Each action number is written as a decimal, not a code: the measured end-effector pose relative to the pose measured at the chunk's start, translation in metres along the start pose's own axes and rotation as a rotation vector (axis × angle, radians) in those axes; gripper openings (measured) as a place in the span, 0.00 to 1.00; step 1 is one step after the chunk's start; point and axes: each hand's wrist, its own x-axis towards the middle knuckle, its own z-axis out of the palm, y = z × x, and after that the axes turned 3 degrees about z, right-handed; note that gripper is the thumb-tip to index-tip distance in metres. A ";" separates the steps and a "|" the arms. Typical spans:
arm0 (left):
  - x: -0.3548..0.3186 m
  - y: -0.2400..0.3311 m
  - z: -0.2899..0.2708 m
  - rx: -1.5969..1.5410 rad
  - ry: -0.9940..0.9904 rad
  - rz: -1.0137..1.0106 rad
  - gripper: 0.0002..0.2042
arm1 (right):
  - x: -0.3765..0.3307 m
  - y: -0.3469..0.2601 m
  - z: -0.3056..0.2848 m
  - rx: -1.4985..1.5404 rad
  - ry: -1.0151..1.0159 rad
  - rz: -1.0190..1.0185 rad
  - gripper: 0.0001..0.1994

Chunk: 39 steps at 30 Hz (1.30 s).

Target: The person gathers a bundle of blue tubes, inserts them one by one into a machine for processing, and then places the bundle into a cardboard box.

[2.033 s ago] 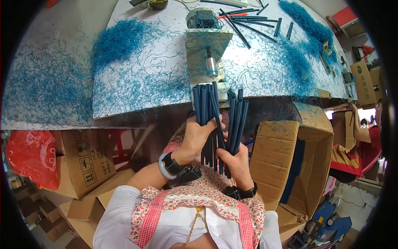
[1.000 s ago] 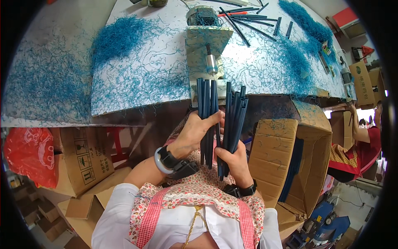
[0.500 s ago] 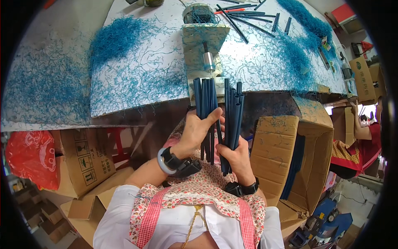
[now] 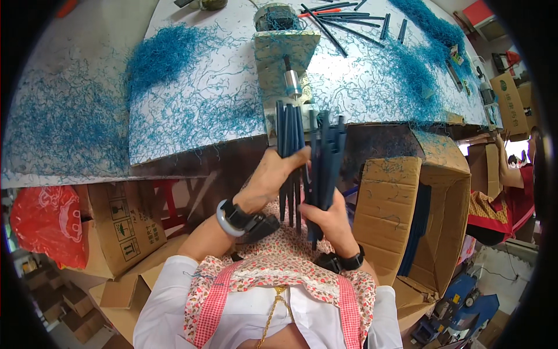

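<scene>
My left hand (image 4: 273,174) is closed round a bundle of thin dark blue tubes (image 4: 289,131), which stand roughly upright. Close beside it on the right, my right hand (image 4: 328,221) grips a second bundle of dark blue tubes (image 4: 326,151), blurred a little by motion, with uneven top ends. Both bundles are above my lap, at the front edge of the table. Just beyond the left bundle's tops sits a small motor-driven machine (image 4: 276,18) with a metal chuck (image 4: 292,84) facing me.
Blue curly shavings (image 4: 160,55) cover much of the white table (image 4: 226,70). Loose tubes (image 4: 349,23) lie at the back. An open cardboard box (image 4: 386,215) with more tubes stands right; a red plastic bag (image 4: 46,224) rests left. Another person (image 4: 505,198) is at far right.
The right bundle has shifted slightly and its tubes have spread at the top. The left bundle has risen a little toward the chuck. Both hands keep their hold.
</scene>
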 end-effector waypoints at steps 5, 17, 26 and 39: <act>0.000 -0.003 0.009 -0.126 -0.040 0.017 0.10 | 0.006 -0.014 -0.003 0.159 0.002 0.121 0.17; 0.004 -0.013 0.001 -0.128 -0.050 0.009 0.10 | 0.001 -0.002 0.000 0.024 -0.007 -0.021 0.12; 0.009 0.000 0.003 -0.063 -0.043 -0.032 0.13 | 0.018 -0.022 -0.012 0.120 -0.172 0.302 0.09; -0.002 -0.019 0.002 -0.219 -0.075 -0.085 0.15 | -0.001 0.010 -0.002 -0.213 0.003 -0.040 0.24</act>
